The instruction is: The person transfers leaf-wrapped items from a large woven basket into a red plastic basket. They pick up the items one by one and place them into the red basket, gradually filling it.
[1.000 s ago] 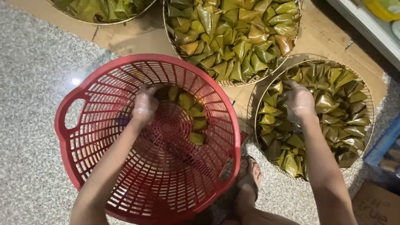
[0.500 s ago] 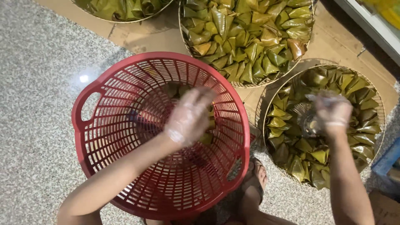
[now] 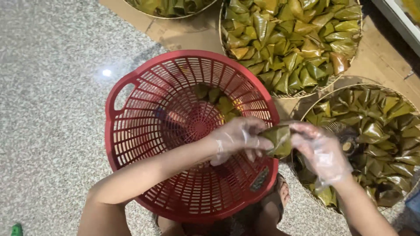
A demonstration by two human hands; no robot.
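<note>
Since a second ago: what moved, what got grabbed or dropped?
Both hands came together over the red basket rim. The left hand rose out of the basket; the right hand came off the right-hand tray. They now hold one leaf-wrapped parcel between them. Unchanged: the few parcels in the basket, the full trays, the basket's place on the floor.

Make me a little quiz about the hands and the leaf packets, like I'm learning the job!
1. True or false: both hands wear clear gloves.
2. What lies between the left hand and the right hand?
A. a spoon B. a leaf-wrapped packet C. a cup
3. Fill in: a few packets already lie inside the ____ basket.

Key:
1. True.
2. B, the leaf-wrapped packet, held over the rim of the red basket.
3. Red; the packets in the basket sit at its far side.
</note>
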